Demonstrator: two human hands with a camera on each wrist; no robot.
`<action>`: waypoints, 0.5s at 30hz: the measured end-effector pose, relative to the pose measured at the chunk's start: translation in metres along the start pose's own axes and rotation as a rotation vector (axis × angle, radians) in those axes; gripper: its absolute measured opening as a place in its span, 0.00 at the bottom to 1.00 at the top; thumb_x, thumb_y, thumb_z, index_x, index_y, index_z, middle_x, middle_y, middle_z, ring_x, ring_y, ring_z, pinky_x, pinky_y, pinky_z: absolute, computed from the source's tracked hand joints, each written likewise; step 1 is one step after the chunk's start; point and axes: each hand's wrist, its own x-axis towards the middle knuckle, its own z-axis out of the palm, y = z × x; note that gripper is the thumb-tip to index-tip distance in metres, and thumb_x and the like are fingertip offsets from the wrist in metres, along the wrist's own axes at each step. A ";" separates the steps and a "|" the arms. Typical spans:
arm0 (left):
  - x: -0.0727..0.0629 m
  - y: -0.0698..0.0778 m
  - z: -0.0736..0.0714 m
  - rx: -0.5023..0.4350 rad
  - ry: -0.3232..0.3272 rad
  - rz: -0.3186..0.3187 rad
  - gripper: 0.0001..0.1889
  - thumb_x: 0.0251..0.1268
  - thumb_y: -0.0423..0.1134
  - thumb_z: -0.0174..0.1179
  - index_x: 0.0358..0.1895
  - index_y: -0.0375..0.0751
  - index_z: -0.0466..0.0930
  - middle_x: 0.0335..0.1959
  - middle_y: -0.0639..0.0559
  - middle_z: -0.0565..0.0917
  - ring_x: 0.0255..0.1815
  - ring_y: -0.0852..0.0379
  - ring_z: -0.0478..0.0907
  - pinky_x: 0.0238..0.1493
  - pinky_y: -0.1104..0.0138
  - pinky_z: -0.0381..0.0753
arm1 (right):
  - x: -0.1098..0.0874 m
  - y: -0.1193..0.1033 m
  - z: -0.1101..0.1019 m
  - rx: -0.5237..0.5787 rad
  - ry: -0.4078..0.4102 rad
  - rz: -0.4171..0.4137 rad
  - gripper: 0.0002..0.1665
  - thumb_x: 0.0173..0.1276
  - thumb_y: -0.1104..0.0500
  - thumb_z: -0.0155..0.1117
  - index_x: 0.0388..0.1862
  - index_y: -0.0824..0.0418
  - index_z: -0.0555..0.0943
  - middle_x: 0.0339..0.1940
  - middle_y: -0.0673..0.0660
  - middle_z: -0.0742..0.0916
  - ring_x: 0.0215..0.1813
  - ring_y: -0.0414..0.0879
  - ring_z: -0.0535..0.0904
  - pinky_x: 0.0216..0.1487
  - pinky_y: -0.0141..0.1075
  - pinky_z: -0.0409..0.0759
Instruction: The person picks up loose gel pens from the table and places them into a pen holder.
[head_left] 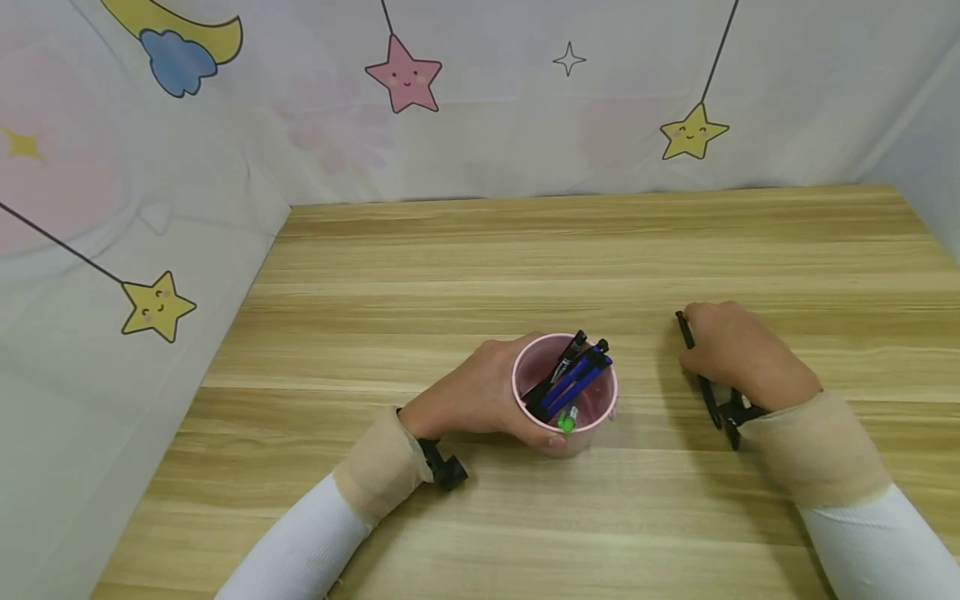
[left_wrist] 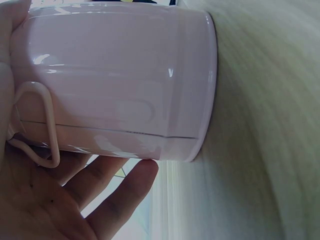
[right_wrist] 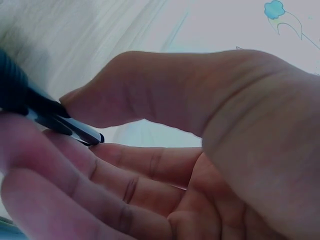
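My left hand (head_left: 480, 392) grips a pink cup (head_left: 540, 363) from its left side, thumb toward the front. Inside lean blue pens (head_left: 576, 385), a black marker (head_left: 562, 367) and a green-ended pen (head_left: 567, 421). In the left wrist view the cup's base is right at the tabletop, and its small looped handle (left_wrist: 51, 122) lies by the palm. To the right of the cup, my right hand (head_left: 742, 350) pinches a black pen (head_left: 686, 330) between thumb and fingers. The right wrist view shows this pen (right_wrist: 82, 131) close up, partly hidden behind the fingers.
The wood-grain table (head_left: 465, 275) runs back to a white curtain (head_left: 495, 142) printed with stars. Another curtain side (head_left: 75, 400) borders the table at left. Black wrist cameras sit at the left wrist (head_left: 446, 471) and right wrist (head_left: 735, 412).
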 end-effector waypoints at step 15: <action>-0.001 -0.001 0.000 0.009 -0.002 0.004 0.50 0.34 0.54 0.84 0.69 0.56 0.72 0.54 0.66 0.82 0.53 0.68 0.79 0.56 0.69 0.78 | -0.001 -0.002 -0.001 0.015 0.024 -0.009 0.34 0.58 0.66 0.61 0.61 0.83 0.69 0.27 0.61 0.80 0.26 0.52 0.72 0.24 0.41 0.74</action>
